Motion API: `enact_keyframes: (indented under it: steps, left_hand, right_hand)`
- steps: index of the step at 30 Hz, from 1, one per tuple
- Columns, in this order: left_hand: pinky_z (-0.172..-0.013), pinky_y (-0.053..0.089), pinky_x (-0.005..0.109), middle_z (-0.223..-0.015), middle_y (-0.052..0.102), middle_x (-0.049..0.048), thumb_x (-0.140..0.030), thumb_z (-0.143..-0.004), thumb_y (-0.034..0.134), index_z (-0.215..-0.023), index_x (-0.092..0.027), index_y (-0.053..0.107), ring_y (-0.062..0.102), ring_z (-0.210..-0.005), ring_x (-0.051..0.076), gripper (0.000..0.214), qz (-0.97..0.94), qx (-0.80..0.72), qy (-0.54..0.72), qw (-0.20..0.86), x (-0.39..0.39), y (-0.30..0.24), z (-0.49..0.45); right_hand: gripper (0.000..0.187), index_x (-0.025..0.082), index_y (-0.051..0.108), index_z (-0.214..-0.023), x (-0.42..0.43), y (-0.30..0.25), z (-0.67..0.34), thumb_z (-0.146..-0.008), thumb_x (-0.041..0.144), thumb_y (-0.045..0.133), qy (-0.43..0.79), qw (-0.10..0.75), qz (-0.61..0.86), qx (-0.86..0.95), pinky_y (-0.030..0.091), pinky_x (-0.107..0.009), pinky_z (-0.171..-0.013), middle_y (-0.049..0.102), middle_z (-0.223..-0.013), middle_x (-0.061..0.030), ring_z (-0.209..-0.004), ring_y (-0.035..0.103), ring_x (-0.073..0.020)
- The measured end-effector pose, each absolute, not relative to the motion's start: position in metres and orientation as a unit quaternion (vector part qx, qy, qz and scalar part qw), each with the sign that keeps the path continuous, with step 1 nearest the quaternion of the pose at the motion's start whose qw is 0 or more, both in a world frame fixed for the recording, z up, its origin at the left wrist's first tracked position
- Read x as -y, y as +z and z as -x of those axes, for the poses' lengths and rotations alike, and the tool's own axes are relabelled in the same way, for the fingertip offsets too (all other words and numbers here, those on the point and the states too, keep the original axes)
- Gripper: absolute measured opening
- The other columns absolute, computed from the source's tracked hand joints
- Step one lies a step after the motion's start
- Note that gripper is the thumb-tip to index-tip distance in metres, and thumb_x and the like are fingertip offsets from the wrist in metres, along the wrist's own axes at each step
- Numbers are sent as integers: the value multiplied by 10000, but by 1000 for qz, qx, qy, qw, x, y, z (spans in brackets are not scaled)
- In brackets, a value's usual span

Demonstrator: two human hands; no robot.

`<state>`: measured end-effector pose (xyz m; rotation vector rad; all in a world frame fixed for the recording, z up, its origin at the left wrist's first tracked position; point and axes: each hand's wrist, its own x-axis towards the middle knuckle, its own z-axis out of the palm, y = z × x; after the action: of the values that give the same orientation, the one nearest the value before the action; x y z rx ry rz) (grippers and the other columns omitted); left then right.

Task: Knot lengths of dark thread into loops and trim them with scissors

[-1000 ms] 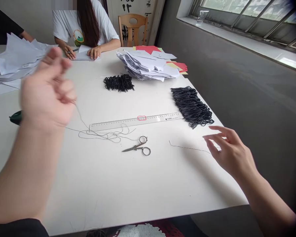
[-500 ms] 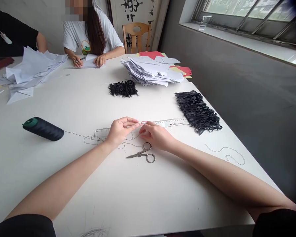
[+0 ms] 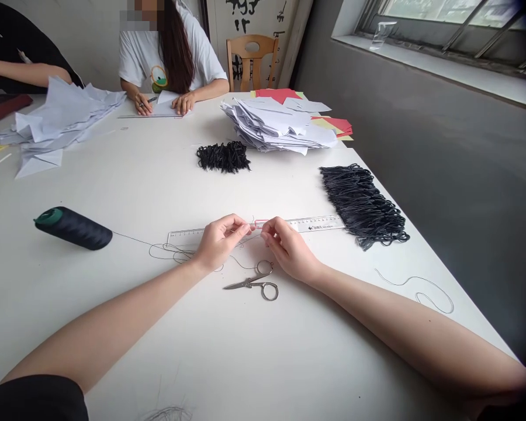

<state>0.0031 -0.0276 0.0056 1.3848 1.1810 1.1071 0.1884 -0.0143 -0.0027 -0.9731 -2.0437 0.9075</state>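
Near the middle of the table, my left hand (image 3: 221,241) pinches dark thread between thumb and fingertips, and a short end pokes up above them. Just to its right, my right hand (image 3: 291,250) is closed in a pinch on the thread, a small gap away. Under both hands lies a clear ruler (image 3: 324,224) with a red mark by the fingertips. Loose loops of thread (image 3: 158,251) run beside my left wrist to a black thread spool (image 3: 76,229) lying on its side. Metal scissors (image 3: 251,283) rest on the table below my hands, their blades pointing left.
Black looped cords lie in a large bundle (image 3: 362,204) at right and a smaller bundle (image 3: 223,156) farther back. Behind stand a paper stack (image 3: 280,126) and crumpled paper (image 3: 76,117). A cut thread (image 3: 438,286) lies near the right edge. Two people sit across the table (image 3: 193,351).
My hands have drawn slightly apart, widening the gap between the fingertips. The view has shifted a little to the left. The person at far left now has a forearm raised across the body.
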Motion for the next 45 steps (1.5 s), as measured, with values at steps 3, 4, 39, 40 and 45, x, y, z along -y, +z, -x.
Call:
enact_keyframes:
  steps: [3,4,39,40,45]
  left_hand:
    - [-643,463,265,-827,693,41,-415,-849,589,-785,-181,585,575,-624,120,243,-557,-484,429,520,33,9,-6]
    - [-614,442,258,-792,682,31,-413,-856,580,-782,-183,581,545,-590,109,242,-562,-484,421,522,34,10,-7]
    - [-537,352,252,-654,610,15,-316,-805,646,-682,-155,662,470,-578,109,203,-596,-491,450,448,37,0,-7]
    - [-533,346,252,-646,602,14,-312,-805,642,-677,-154,657,465,-575,109,204,-597,-490,449,449,37,0,-7]
    - [-499,301,249,-607,559,5,-290,-808,620,-673,-148,636,418,-534,99,196,-609,-483,434,456,37,1,-8]
  right_hand:
    - [119,205,416,-881,15,-3,-187,-966,286,393,383,367,379,758,396,-283,-612,512,-818,-36,-699,491,-150]
    - [130,203,420,-885,15,-3,-187,-968,301,401,391,373,380,751,396,-282,-608,503,-809,-31,-691,490,-146]
    - [270,179,718,-769,22,-4,-181,-779,448,711,649,416,396,499,331,-253,-550,468,-546,30,-558,408,-93]
    - [271,178,718,-767,22,-4,-181,-777,448,713,649,416,397,498,332,-255,-553,475,-553,26,-565,413,-96]
    - [243,180,722,-814,21,-4,-181,-747,412,746,658,421,381,494,328,-252,-532,563,-664,1,-557,399,-86]
